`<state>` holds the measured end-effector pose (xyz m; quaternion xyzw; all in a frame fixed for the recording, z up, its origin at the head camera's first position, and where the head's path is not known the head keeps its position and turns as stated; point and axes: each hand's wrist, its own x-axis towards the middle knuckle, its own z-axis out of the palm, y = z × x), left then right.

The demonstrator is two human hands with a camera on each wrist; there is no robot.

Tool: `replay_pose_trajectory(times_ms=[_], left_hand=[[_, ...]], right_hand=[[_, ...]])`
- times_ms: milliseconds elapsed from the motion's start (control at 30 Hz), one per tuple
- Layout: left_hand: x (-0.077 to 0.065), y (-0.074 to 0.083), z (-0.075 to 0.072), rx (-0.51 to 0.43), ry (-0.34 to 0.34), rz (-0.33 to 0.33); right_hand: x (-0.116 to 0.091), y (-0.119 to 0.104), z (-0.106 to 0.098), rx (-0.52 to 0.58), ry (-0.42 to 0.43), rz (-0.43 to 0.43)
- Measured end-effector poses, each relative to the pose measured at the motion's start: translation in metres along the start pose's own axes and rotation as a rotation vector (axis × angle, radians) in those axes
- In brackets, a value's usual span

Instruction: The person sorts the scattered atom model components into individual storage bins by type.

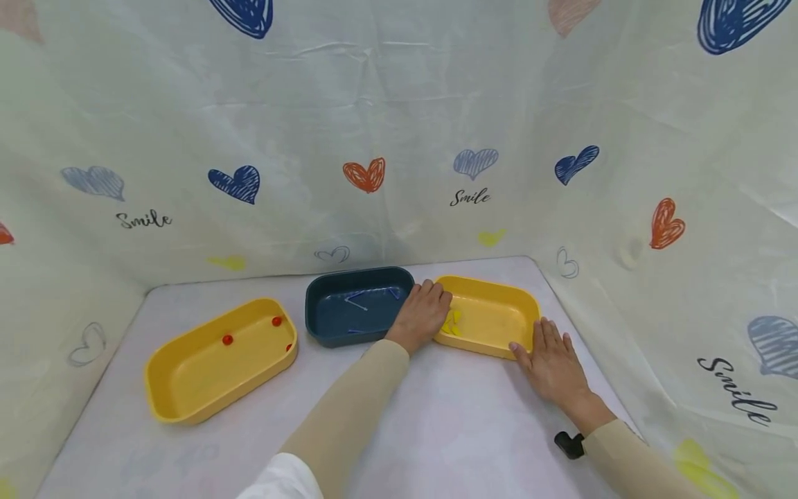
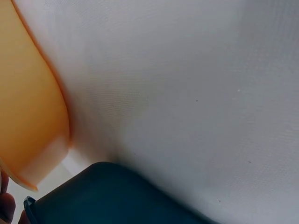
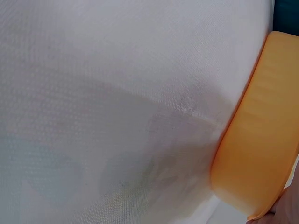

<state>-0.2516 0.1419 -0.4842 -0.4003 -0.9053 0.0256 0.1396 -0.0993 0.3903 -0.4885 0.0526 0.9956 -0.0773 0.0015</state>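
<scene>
My left hand [image 1: 420, 315] lies over the meeting ends of a dark blue tray [image 1: 314, 326] and the right yellow tray [image 1: 492, 346]. Its fingers bend over the yellow tray's left rim; in the left wrist view the fingertips [image 2: 5, 205] show close by both rims. Straight fingers of my right hand [image 1: 551, 364] rest along the yellow tray's right end, the thumb spread toward its front rim. Small yellow pieces [image 1: 451, 322] lie at this tray's left end, partly hidden by the left hand. Thin blue sticks [image 1: 357, 303] lie in the dark blue tray.
Another yellow tray [image 1: 212, 405] stands at an angle on the left with small red pieces [image 1: 227, 339] in it. A white cloth [image 1: 449, 430] covers the table. Printed curtains [image 1: 399, 125] rise behind it and at the sides. A black device [image 1: 569, 445] sits at the right wrist.
</scene>
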Motion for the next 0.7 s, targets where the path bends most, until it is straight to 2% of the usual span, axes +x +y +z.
replay_pose_trajectory(times_ms=[233,467,600,700], left_hand=[[-0.008,-0.004,-0.001,-0.021,-0.03,-0.031],[-0.032,-0.01,-0.01,-0.081,-0.006,-0.058],[-0.063,-0.023,-0.018,-0.137,0.052,-0.111],[-0.103,-0.039,-0.026,-0.179,0.088,-0.193]], right_hand=[[0.008,0.004,0.0,0.016,-0.023,-0.011],[0.012,0.014,-0.007,0.024,-0.023,-0.013],[0.012,0.019,-0.01,0.031,-0.011,0.003],[0.011,0.022,-0.012,0.041,-0.004,0.011]])
